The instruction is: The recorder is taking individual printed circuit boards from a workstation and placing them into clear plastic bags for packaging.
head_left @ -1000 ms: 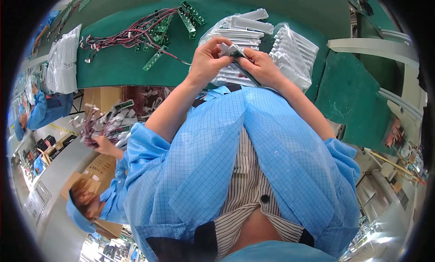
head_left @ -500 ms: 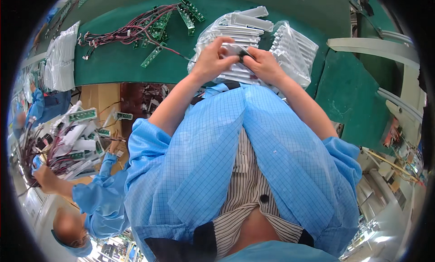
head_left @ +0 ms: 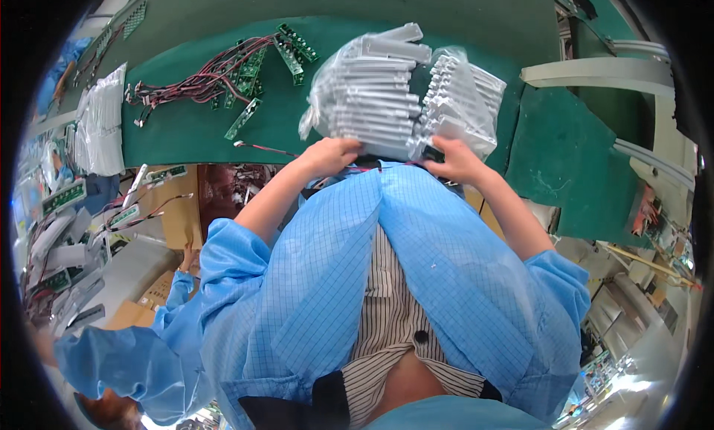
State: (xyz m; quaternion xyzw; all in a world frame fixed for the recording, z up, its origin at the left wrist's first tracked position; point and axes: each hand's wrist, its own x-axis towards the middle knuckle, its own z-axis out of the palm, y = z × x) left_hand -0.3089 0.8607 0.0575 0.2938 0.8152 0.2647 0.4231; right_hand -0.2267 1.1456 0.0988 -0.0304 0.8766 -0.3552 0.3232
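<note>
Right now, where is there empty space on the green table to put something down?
Bare green mat lies between the red wire bundle and the near edge. Another bare patch is right of the bagged grey parts. Around both hands, it is crowded.

Bright, even overhead light is filling the scene. Glare is blowing out the floor toward four o'clock and glinting off the clear plastic bags (head_left: 387, 95) at twelve. Fisheye distortion is bending and darkening all edges.

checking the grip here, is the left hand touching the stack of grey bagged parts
Touching. The head view shows the left hand with its fingers laid against the near edge of the stack of grey bagged parts, no gap between them.
</note>
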